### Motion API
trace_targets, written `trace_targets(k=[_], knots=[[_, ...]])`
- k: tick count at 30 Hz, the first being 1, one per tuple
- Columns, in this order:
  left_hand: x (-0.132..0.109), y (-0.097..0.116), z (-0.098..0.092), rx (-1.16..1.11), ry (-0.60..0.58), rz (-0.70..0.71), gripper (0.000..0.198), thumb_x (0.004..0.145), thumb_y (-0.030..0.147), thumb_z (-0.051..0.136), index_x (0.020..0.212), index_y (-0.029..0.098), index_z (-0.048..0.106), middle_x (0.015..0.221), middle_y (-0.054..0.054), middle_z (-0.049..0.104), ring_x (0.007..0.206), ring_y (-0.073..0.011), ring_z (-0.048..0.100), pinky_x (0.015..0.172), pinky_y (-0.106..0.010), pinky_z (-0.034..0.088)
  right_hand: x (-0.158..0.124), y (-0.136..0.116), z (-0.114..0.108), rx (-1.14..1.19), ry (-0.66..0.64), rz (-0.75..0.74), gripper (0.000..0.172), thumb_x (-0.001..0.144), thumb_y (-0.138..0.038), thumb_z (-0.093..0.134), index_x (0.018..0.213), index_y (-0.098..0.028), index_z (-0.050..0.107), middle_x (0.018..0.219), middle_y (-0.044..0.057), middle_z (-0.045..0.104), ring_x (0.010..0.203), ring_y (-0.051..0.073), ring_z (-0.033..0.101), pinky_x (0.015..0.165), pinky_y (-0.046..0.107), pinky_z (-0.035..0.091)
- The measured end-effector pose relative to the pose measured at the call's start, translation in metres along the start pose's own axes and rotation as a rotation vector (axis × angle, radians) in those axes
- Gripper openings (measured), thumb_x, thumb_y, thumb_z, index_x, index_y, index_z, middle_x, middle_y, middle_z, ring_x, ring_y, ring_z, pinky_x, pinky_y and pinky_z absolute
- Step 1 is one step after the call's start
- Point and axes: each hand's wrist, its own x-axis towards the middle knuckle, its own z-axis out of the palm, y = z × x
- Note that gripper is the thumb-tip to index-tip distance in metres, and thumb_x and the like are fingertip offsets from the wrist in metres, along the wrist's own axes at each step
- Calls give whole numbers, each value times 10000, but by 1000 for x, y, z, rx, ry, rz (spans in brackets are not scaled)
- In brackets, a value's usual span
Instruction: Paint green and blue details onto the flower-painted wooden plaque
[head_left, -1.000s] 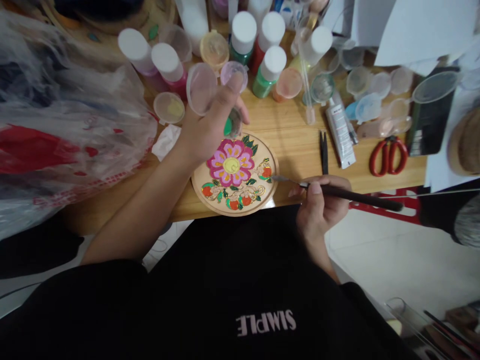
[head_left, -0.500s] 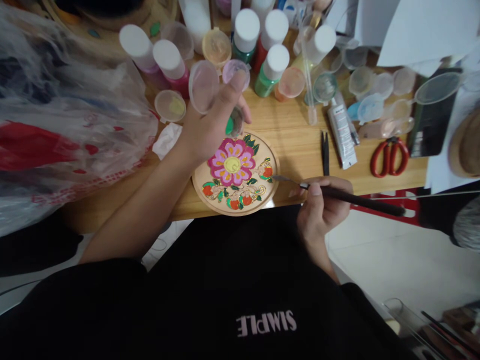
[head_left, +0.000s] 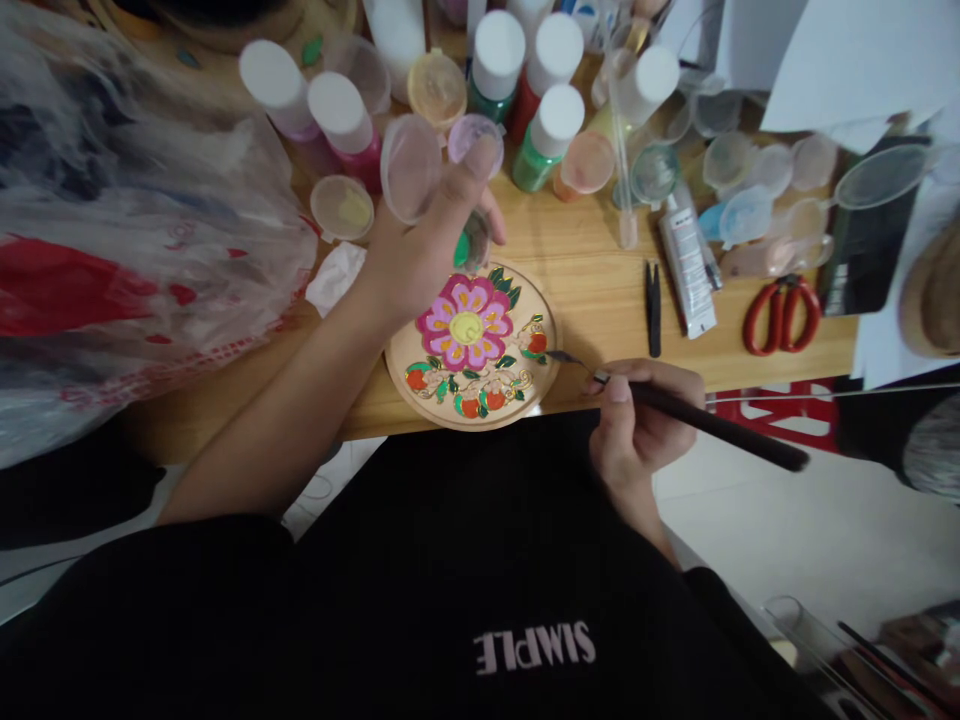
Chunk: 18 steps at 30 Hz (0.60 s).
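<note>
Painted oval plaque [head_left: 472, 330]: lay at the near edge of the surface [head_left: 585, 255]. Left grip [head_left: 416, 255]: nearer, above its far rim, held a small cup [head_left: 474, 243] with green contents. Right grip [head_left: 645, 415]: clasped a dark-handled knife [head_left: 709, 420], its long axis pointing leftward to the plaque; contact unclear.

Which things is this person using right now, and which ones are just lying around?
Seemingly in use:
- small cup with green inside, in the left hand
- dark-handled tool, in the right hand
- flowered plaque, under the tool's tip

Seemingly just lying about:
- red-handled cutters
- black tweezers
- silvery tube
- crumpled tissue
- plastic bag
</note>
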Motion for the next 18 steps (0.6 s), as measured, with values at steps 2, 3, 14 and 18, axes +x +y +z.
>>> trace_targets(k=[2, 3, 14, 18], knots=[[0, -1, -1, 4, -4, 16, 755, 797, 898, 521, 572, 190, 660, 495, -12, 549, 436, -103, 506, 491, -289, 384, 1, -2, -1, -7, 5, 1, 69, 949, -284, 676, 990, -262, 625, 789, -28, 641, 635, 149, 641, 586, 325, 525], [0, -2, -1, 3, -1, 20, 761, 801, 898, 508, 576, 188, 663, 495, -13, 549, 432, -101, 504, 488, -289, 382, 1, -2, -2, -7, 4, 4, 65, 949, -289, 676, 991, -269, 631, 790, -22, 643, 642, 157, 646, 590, 335, 529], [1, -4, -2, -2, -14, 7, 731, 841, 863, 510, 586, 197, 669, 504, -16, 552, 449, -109, 514, 492, -287, 384, 1, -3, -1, 36, -15, 42, 81, 939, -283, 691, 984, -269, 625, 788, -31, 664, 621, 140, 650, 567, 306, 538], [1, -3, -1, -10, -3, 19, 732, 814, 872, 539, 577, 190, 664, 497, -16, 554, 438, -100, 501, 479, -281, 372, 3, -4, 1, 72, -3, 31, 54, 956, -281, 671, 976, -256, 626, 765, -29, 651, 617, 137, 658, 565, 299, 540]])
